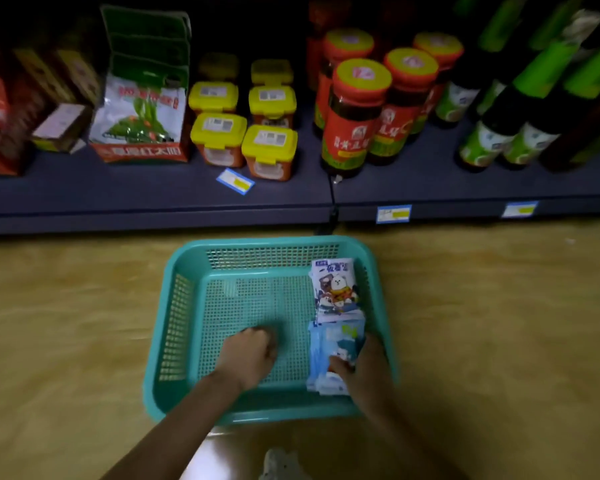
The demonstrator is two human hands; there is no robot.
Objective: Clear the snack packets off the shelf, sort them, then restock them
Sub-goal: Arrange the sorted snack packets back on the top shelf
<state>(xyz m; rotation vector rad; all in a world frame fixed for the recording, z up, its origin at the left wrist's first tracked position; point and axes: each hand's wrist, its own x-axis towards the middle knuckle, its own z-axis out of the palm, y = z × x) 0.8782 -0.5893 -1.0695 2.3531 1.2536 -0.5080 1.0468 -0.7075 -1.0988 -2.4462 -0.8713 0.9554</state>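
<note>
A teal mesh basket [174,323] sits on the floor [66,306] just in front of the dark bottom shelf [153,199]. The left hand [248,355] is inside it, near the middle of the basket floor and a little toward the near edge. Its fingers are curled under and blurred, so I cannot tell whether they hold anything (nothing shows between them).

Along the basket's right wall lie two piles of snack packets. The white bear packets [336,289] are toward the far right corner, and the blue packets [333,344] are in the near right corner, the two piles touching end to end. The right hand [364,368] grips the blue pile at its near end, thumb on top and fingers out of sight beneath.

This looks like the sorting step, with the two kinds kept apart. The main risk is the blue pile fanning out. The packets look slick and are pinched at one end only, so a quick lift could shed the lower ones onto the white pile and undo the sort. A packet corner could also snag in the mesh and drag the light basket along.
</note>
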